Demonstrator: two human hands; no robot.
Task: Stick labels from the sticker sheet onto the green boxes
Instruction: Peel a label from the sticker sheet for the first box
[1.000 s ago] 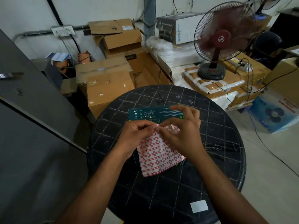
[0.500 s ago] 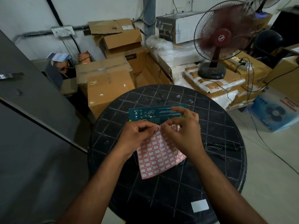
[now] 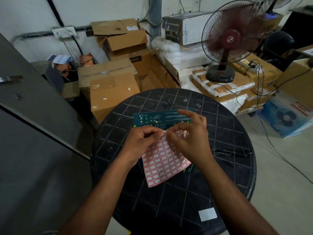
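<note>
A sticker sheet (image 3: 165,162) with a grid of red-bordered white labels lies over a dark green box (image 3: 159,118) on the round black table (image 3: 225,150). My left hand (image 3: 140,141) pinches the sheet's top corner. My right hand (image 3: 188,138) pinches at that same corner with thumb and forefinger, its other fingers spread over the box. A small label seems to lift at the corner between my fingertips. Another green box edge (image 3: 188,170) peeks out under the sheet's lower right.
A white label patch (image 3: 207,214) sits near the table's front edge. Cardboard boxes (image 3: 111,92) stand behind the table at the left. A running red fan (image 3: 232,39) stands on packages at the right, with cables trailing across the floor. A grey panel (image 3: 33,116) runs along the left.
My right fingers have drawn slightly up and right at the sheet's top corner, where the corner now shows between my fingertips. My left hand stays holding the sheet.
</note>
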